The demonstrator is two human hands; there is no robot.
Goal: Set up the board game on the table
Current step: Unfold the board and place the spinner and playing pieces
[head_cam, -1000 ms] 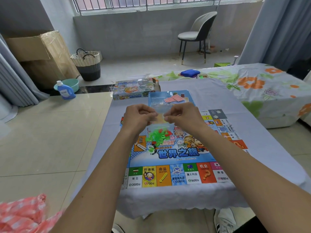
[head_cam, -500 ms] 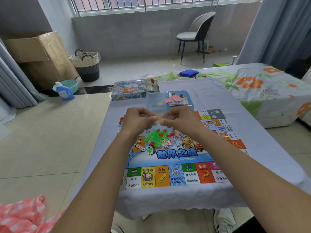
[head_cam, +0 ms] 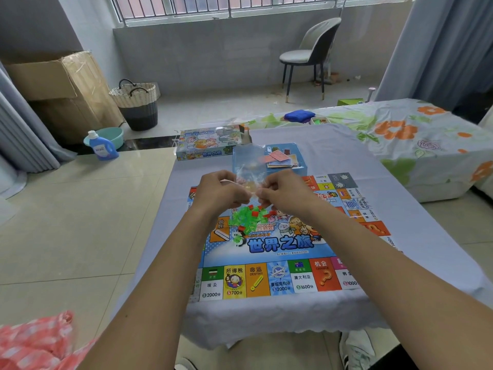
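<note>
Together, both hands [head_cam: 253,193] curled, pinching a clear plastic bag [head_cam: 246,172] over the board [head_cam: 280,249]

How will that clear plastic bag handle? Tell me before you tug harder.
The clear plastic bag, pinched by the left hand and right hand, looks crinkled, so probably floppy and light. Its glossy film may slip. Green and red pieces below suggest spilling.

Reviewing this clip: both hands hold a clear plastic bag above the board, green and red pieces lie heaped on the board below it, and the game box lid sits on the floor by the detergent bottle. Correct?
Not quite. The head view shows the game box lid on the table's far left corner, not on the floor by the detergent bottle. The rest holds: the left hand and right hand hold the clear plastic bag above the board, with green and red pieces heaped below.
</note>
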